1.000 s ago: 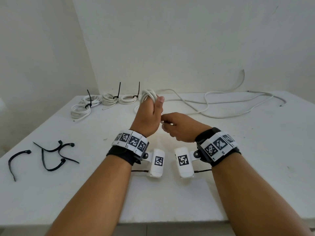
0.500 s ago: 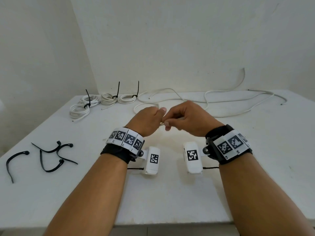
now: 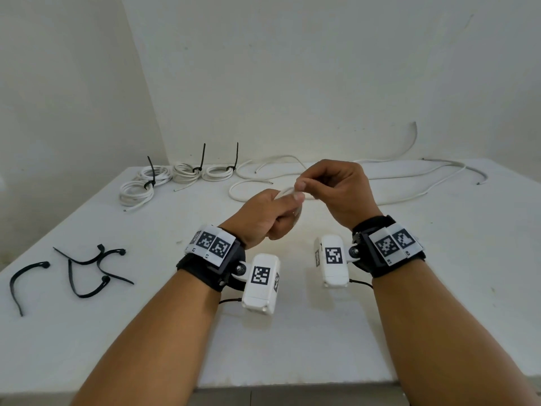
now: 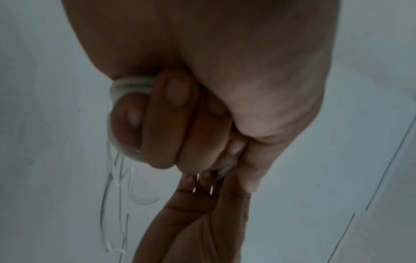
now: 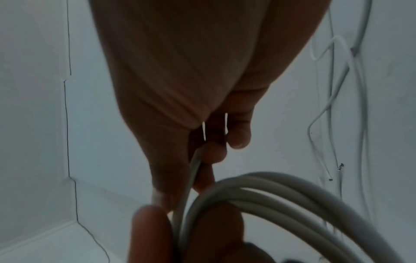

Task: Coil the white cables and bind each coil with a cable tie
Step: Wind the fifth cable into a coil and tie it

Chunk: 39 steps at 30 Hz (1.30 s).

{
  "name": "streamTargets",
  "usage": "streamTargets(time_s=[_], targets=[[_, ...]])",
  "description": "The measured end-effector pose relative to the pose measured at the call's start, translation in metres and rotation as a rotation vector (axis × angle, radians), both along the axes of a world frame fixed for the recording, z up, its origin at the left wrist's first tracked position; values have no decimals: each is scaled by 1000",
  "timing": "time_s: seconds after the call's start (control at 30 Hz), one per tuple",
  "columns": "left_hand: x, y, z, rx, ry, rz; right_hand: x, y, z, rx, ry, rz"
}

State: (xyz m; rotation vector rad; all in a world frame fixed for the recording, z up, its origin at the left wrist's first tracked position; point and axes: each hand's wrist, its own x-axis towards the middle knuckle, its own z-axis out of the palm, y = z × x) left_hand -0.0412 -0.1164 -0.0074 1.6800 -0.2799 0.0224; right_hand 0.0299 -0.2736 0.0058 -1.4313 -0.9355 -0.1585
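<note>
White table [image 3: 87, 332] in wall corner; left hand [image 3: 263, 213] grips cable coil [image 4: 126, 85]; right hand [image 3: 336, 190] apparently pinches strand.

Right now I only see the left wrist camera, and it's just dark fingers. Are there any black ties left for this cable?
Observer: Yes, loose black cable ties lie on the table, left of the left hand.
Operator: What's the other hand doing?
Observer: The right hand pinches the white cable between thumb and fingertip, close beside the left hand's loops.
Operator: Any coils finished?
Observer: Tied coils sit in a row at the far left, tie tails sticking up.
</note>
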Motion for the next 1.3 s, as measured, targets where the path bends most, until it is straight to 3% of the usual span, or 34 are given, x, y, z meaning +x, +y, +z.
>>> streamTargets(time_s=[0.13,0.27,0.6,0.93,1.13,1.3], targets=[[-1,0,0,-202,20,7,2,8,-6,-54,-112,-140],[-1,2,0,-275,-13,-12,1,12,-8,-43,-254,-207],[-3,11,6,-411,22,-67,-1,22,-17,-15,-59,-24],[0,6,19,-249,163,280,-5,34,-23,-37,-16,-219],[5,14,19,-140,98,569,-7,36,-23,-60,-56,-266],[3,20,18,-246,110,562,-9,41,-23,-93,-72,-270]])
